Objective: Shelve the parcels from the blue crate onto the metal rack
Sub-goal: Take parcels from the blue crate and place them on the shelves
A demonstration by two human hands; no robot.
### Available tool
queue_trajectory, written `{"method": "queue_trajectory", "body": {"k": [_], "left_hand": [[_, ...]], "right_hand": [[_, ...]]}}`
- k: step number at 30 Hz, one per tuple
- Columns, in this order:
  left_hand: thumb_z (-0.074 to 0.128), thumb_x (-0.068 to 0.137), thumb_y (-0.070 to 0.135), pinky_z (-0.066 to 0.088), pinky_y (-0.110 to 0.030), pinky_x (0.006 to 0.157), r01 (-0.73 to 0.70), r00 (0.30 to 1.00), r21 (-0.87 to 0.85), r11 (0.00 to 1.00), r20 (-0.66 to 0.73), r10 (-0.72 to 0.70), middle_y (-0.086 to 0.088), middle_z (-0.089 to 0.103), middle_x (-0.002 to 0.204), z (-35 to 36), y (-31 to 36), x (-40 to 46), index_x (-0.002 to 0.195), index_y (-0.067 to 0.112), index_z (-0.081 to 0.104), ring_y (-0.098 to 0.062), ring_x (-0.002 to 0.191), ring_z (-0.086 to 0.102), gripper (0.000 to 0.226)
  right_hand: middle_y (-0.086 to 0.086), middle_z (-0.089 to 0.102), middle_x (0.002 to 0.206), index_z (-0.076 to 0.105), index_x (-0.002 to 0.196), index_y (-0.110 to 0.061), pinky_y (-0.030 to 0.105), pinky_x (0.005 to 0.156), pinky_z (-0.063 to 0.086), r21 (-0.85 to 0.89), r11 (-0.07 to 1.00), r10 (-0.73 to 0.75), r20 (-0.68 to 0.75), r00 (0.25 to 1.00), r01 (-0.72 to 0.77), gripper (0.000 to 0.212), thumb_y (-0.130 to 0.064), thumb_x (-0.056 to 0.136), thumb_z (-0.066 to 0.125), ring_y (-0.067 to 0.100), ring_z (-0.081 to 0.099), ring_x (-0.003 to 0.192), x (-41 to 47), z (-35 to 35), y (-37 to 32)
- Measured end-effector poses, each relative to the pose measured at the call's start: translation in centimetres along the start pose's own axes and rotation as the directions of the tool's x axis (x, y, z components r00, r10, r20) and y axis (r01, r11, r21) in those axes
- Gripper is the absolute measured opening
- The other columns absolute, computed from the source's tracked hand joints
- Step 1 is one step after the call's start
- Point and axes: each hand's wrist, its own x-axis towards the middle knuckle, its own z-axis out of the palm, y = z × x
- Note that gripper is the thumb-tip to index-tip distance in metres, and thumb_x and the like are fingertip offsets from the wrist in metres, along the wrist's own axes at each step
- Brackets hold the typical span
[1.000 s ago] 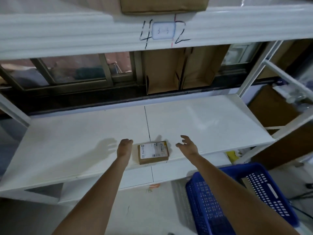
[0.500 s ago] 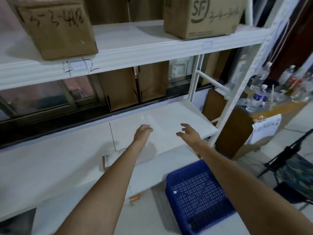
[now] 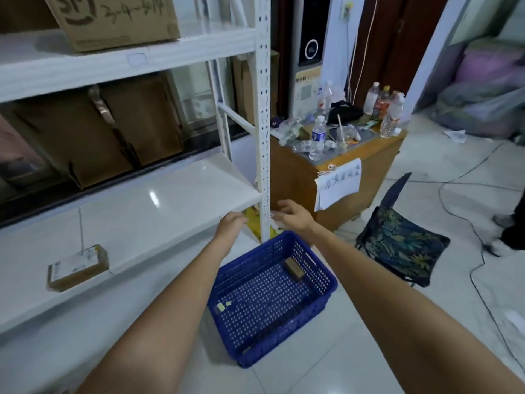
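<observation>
Hands: my left hand and right hand are loose, holding nothing.
Below: crate, one parcel inside.
Between hands: rack post.
Far left: shelved parcel.

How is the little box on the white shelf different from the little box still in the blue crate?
The parcel on the shelf lies flat on the metal rack, while the parcel in the crate sits low inside the blue crate by its far wall. The shelf parcel shows a white label on top; no label is visible on the crate parcel. The shelf parcel looks bigger in this view. Both are small brown cardboard boxes, and neither hand touches them.
</observation>
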Motion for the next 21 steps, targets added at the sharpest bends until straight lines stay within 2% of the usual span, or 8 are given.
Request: {"method": "queue_trajectory", "body": {"k": [4, 8, 10, 12, 14, 18, 19, 21], "left_hand": [[0.054, 0.091, 0.020, 0.039, -0.031, 0.092, 0.028, 0.999, 0.044, 0.999, 0.026, -0.029, -0.012, 0.057, 0.126, 3.7, 1.0, 0.2, 0.112, 0.011, 0.060, -0.024, 0.114, 0.051, 0.023], [0.052, 0.091, 0.017, 0.040, -0.034, 0.097, 0.065, 0.996, 0.096, 0.993, 0.047, -0.069, -0.014, 0.057, 0.127, 7.1, 0.9, 2.6, 0.118, 0.005, 0.060, -0.028, 0.118, 0.051, 0.030], [0.053, 0.091, 0.018, 0.041, -0.034, 0.094, 0.096, 0.993, 0.094, 0.991, 0.059, -0.101, -0.016, 0.057, 0.127, 8.9, 0.8, 4.7, 0.121, 0.003, 0.058, -0.029, 0.118, 0.051, 0.034], [0.053, 0.091, 0.019, 0.041, -0.033, 0.089, 0.120, 0.989, 0.070, 0.990, 0.076, -0.125, -0.015, 0.057, 0.123, 10.8, 0.5, 7.0, 0.121, 0.003, 0.057, -0.029, 0.115, 0.052, 0.035], [0.053, 0.090, 0.017, 0.040, -0.031, 0.084, 0.140, 0.985, 0.056, 0.989, 0.095, -0.145, -0.016, 0.057, 0.113, 12.5, 0.6, 9.6, 0.115, 0.003, 0.058, -0.027, 0.104, 0.054, 0.030], [0.051, 0.089, 0.016, 0.038, -0.029, 0.068, 0.207, 0.971, 0.029, 0.978, 0.116, -0.209, -0.008, 0.053, 0.082, 15.2, 0.3, 13.2, 0.085, 0.012, 0.056, -0.019, 0.074, 0.052, 0.008], [0.052, 0.088, 0.017, 0.039, -0.030, 0.068, 0.225, 0.967, 0.021, 0.974, 0.121, -0.226, -0.006, 0.054, 0.082, 15.6, 0.1, 13.7, 0.082, 0.014, 0.055, -0.017, 0.073, 0.052, 0.008], [0.053, 0.087, 0.021, 0.042, -0.032, 0.076, 0.262, 0.956, 0.039, 0.964, 0.127, -0.265, -0.006, 0.058, 0.092, 16.1, -0.5, 14.8, 0.088, 0.014, 0.056, -0.021, 0.086, 0.056, 0.008]], "right_hand": [[0.005, 0.059, 0.134, 0.047, 0.137, -0.020, 0.040, 0.105, 0.044, 0.013, 0.999, 0.049, -0.013, 0.999, -0.049, 0.049, -0.036, 0.092, 0.059, 0.025, 0.056, 0.118, 0.4, -3.4, 2.8], [0.006, 0.059, 0.132, 0.045, 0.138, -0.020, 0.046, 0.104, 0.046, 0.004, 0.995, 0.103, 0.040, 0.994, -0.104, 0.056, -0.031, 0.086, 0.063, 0.026, 0.059, 0.116, 2.0, -5.1, 5.8], [0.007, 0.059, 0.132, 0.044, 0.139, -0.020, 0.045, 0.103, 0.048, -0.011, 0.993, 0.122, 0.053, 0.991, -0.121, 0.058, -0.031, 0.085, 0.064, 0.026, 0.060, 0.114, 3.4, -5.8, 7.2], [0.006, 0.060, 0.132, 0.045, 0.138, -0.020, 0.044, 0.102, 0.048, -0.034, 0.990, 0.141, 0.059, 0.988, -0.140, 0.055, -0.030, 0.087, 0.064, 0.026, 0.060, 0.114, 5.3, -6.4, 8.4], [0.005, 0.060, 0.131, 0.046, 0.137, -0.020, 0.043, 0.103, 0.048, -0.050, 0.984, 0.172, 0.073, 0.982, -0.169, 0.053, -0.030, 0.087, 0.064, 0.025, 0.059, 0.114, 7.5, -7.1, 9.3], [0.004, 0.059, 0.133, 0.047, 0.137, -0.019, 0.040, 0.104, 0.047, -0.100, 0.974, 0.212, 0.107, 0.971, -0.202, 0.054, -0.029, 0.087, 0.065, 0.023, 0.058, 0.115, 12.4, -7.9, 10.5], [0.005, 0.059, 0.132, 0.048, 0.137, -0.019, 0.039, 0.104, 0.046, -0.110, 0.975, 0.206, 0.109, 0.973, -0.194, 0.054, -0.029, 0.087, 0.066, 0.023, 0.058, 0.115, 13.5, -8.0, 10.8], [0.006, 0.061, 0.130, 0.051, 0.136, -0.018, 0.037, 0.104, 0.045, -0.133, 0.975, 0.197, 0.126, 0.972, -0.180, 0.052, -0.030, 0.087, 0.066, 0.023, 0.057, 0.114, 15.3, -8.0, 11.4]]}}
